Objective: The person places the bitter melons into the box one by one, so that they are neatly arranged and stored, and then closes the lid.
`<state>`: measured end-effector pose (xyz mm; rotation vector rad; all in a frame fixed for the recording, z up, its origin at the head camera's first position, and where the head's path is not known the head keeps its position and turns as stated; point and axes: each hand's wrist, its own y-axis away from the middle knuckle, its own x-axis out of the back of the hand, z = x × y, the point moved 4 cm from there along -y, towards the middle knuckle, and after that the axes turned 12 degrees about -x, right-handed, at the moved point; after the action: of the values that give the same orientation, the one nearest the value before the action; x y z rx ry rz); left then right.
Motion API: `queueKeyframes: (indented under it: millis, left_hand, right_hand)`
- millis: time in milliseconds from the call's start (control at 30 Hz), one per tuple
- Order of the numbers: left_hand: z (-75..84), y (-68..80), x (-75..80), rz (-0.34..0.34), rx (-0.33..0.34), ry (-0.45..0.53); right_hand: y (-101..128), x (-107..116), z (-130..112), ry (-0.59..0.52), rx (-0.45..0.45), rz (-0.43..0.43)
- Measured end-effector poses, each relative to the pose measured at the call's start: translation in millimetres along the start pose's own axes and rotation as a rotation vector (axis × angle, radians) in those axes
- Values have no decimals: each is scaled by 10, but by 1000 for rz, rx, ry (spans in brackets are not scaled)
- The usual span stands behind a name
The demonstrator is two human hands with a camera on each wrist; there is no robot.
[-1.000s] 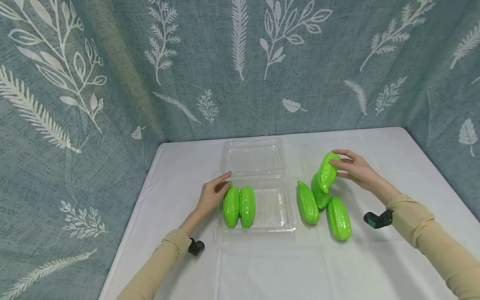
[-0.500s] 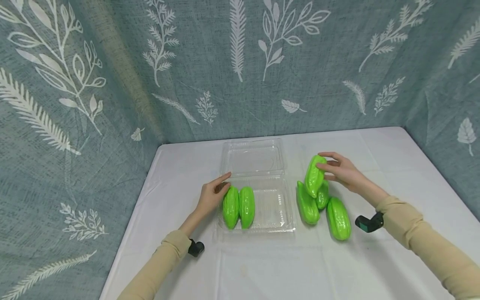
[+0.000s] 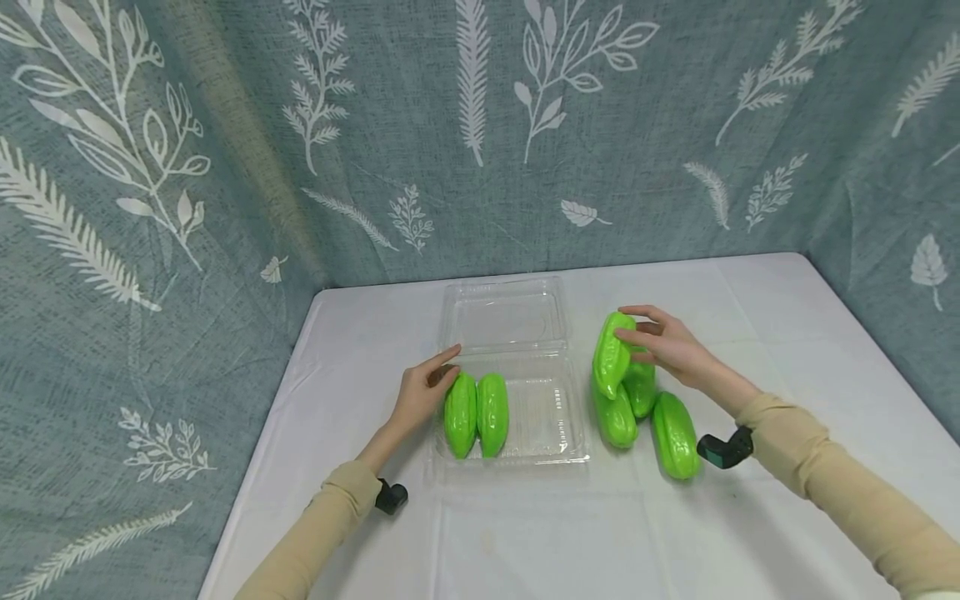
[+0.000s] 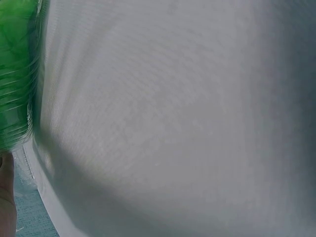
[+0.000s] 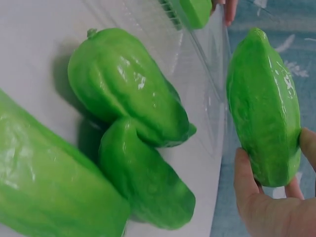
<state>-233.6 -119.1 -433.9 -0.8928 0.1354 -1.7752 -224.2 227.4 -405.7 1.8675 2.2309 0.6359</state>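
Above the table my right hand (image 3: 667, 346) grips one end of a glossy, ridged green papaya (image 3: 611, 358), thumb on one side and fingers on the other. Its pointed end tilts down over the loose papayas. On the left, my left hand (image 3: 420, 396) rests at the left edge of a clear plastic clamshell container (image 3: 542, 417), index finger extended and thumb close to a papaya's top. Two papayas (image 3: 461, 415) lie side by side in the container's left half. In the left wrist view, only part of a finger (image 4: 7, 197) shows beside the container wall.
Three more papayas (image 3: 676, 436) lie grouped on the white tablecloth (image 3: 540, 533) right of the container; the held one partly hides two of them. The container's clear lid (image 3: 502, 317) lies folded back behind it. A leaf-patterned curtain (image 3: 450, 217) borders the table.
My right hand has moved left with the papaya, from over the middle loose papaya to over the leftmost one. The left hand has stayed in place.
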Motion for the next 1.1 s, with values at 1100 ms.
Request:
queueKeyframes:
  millis: [1100]
  left_hand:
    - [19,-18,-18,-2,6,-1]
  right_hand:
    - [-161,-521,-1,-52,20,-89]
